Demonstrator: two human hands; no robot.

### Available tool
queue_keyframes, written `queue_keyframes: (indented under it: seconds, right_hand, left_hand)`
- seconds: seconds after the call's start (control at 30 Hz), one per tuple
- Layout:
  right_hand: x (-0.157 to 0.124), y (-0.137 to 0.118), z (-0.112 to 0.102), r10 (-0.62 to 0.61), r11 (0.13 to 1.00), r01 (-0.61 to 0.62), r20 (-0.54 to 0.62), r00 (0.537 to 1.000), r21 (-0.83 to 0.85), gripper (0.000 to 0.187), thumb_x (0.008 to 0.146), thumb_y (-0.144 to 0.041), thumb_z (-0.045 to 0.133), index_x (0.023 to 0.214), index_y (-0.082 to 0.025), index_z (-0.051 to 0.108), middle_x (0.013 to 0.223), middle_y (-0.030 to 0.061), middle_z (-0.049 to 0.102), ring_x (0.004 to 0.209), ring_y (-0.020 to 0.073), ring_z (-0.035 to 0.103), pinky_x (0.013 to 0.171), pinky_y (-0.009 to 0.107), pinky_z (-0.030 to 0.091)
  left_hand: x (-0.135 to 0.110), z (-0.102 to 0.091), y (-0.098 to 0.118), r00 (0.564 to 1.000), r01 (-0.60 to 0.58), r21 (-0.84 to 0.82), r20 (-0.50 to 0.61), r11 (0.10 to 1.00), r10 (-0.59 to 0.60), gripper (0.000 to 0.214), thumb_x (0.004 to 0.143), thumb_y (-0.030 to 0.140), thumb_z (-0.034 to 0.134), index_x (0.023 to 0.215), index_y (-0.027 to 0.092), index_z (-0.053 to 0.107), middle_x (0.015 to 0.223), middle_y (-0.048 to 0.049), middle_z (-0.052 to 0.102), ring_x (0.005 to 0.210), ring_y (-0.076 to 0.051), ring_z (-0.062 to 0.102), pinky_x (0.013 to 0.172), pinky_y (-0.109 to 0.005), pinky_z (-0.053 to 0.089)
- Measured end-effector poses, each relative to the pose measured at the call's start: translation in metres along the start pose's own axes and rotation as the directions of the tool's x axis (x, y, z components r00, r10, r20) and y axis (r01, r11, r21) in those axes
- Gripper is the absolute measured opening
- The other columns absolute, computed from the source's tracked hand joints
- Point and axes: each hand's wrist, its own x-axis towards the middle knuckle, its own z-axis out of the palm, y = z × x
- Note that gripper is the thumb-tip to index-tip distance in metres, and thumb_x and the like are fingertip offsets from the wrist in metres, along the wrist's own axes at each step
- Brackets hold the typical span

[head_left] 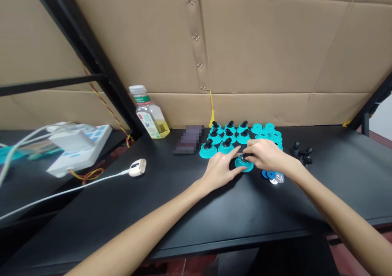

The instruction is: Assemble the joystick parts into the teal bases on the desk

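Looks like pretty light, stiff plastic to me: a teal disc [244, 168] with a black knob [244, 157] sits on the black table [254, 210], just in front of the rows of matching discs [221, 139]. The right hand [266, 154] is pinched down on the knob, while the left hand [219, 171] stays spread open beside the disc. That smooth rim could get slippery, so I'd grab it by the edge or the knob.

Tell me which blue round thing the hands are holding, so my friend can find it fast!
Find the black table below the cardboard wall. On it sits a bunch of teal discs with black knobs. Yours is the front teal disc, the only one touched by the left hand and right hand.
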Motion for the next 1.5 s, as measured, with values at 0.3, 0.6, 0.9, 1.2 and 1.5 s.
queue_keyframes:
  seconds: [0.3, 0.6, 0.9, 1.2, 1.5]
  right_hand:
    - [0.007, -0.004, -0.010, -0.079, 0.994, 0.084, 0.077, 0.994, -0.069, 0.017, 0.085, -0.015, 0.054, 0.082, -0.012, 0.070, 0.083, 0.0095, 0.066, 0.068, 0.0146, 0.055, 0.055, 0.026, 0.025]
    - [0.003, -0.007, -0.004, -0.042, 0.991, 0.050, 0.074, 0.996, -0.121, 0.020, 0.089, -0.019, 0.051, 0.079, -0.010, 0.066, 0.082, 0.0117, 0.065, 0.066, 0.0150, 0.054, 0.054, 0.027, 0.023]
    - [0.005, -0.009, -0.008, -0.061, 0.993, 0.069, 0.089, 0.994, -0.093, 0.022, 0.090, -0.022, 0.052, 0.074, -0.011, 0.063, 0.077, 0.0111, 0.065, 0.067, 0.0159, 0.055, 0.055, 0.027, 0.024]
    - [0.004, -0.016, 0.002, -0.029, 0.982, 0.036, 0.043, 0.999, -0.186, 0.021, 0.091, -0.019, 0.048, 0.081, -0.008, 0.063, 0.079, 0.0130, 0.065, 0.065, 0.0176, 0.057, 0.053, 0.028, 0.024]
    - [-0.003, -0.005, 0.007, -0.050, 0.997, 0.052, -0.045, 0.998, 0.050, 0.038, 0.098, -0.030, 0.036, 0.080, -0.012, 0.063, 0.079, 0.0086, 0.063, 0.067, 0.0135, 0.053, 0.059, 0.025, 0.030]
  left_hand:
    - [0.001, -0.002, -0.001, 0.998, 0.066, -0.155, 0.027, 0.986, -0.063, 0.076, 0.078, 0.057, 0.063, 0.142, 0.024, 0.040, 0.122, -0.0018, 0.064, 0.114, -0.027, 0.060, 0.092, -0.037, 0.048]
    - [0.002, -0.005, 0.001, 0.991, 0.130, -0.215, 0.053, 0.968, -0.122, 0.079, 0.075, 0.054, 0.068, 0.143, 0.024, 0.039, 0.121, -0.0021, 0.063, 0.117, -0.027, 0.059, 0.093, -0.038, 0.047]
    - [0.004, -0.005, -0.001, 0.978, 0.206, -0.308, 0.088, 0.929, -0.188, 0.079, 0.070, 0.051, 0.072, 0.139, 0.024, 0.046, 0.119, -0.0021, 0.065, 0.123, -0.029, 0.053, 0.099, -0.039, 0.044]
    - [0.006, 0.002, -0.009, 0.974, 0.227, -0.416, 0.094, 0.880, -0.207, 0.076, 0.067, 0.045, 0.074, 0.135, 0.022, 0.051, 0.118, -0.0031, 0.067, 0.127, -0.029, 0.050, 0.106, -0.041, 0.041]
    - [0.008, -0.001, -0.009, 0.975, 0.220, -0.398, 0.091, 0.890, -0.201, 0.055, 0.062, 0.049, 0.077, 0.112, 0.026, 0.069, 0.124, -0.0028, 0.064, 0.129, -0.030, 0.048, 0.108, -0.043, 0.037]
